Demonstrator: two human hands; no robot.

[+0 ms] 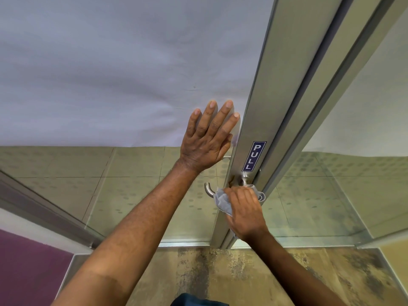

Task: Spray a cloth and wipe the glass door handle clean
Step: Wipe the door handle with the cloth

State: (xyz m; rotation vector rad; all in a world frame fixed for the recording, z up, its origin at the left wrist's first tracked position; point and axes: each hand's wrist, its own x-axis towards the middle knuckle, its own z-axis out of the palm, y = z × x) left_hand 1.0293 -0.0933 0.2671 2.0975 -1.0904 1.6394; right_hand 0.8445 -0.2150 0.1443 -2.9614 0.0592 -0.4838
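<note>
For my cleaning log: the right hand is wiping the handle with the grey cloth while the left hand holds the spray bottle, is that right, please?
Not quite: the left hand holds nothing; it lies flat and open against the door glass, as the head view shows. The right hand is indeed pressing the grey cloth on the handle.

Looks like the entrance of an office or some commercial building: aluminium-framed glass door (265, 102) with a blue PULL sticker (254, 156) on the frame, frosted film (110, 74) across the upper glass, dotted floor tiles (132, 184) beyond, stained floor (220, 272) nearest the camera.
</note>
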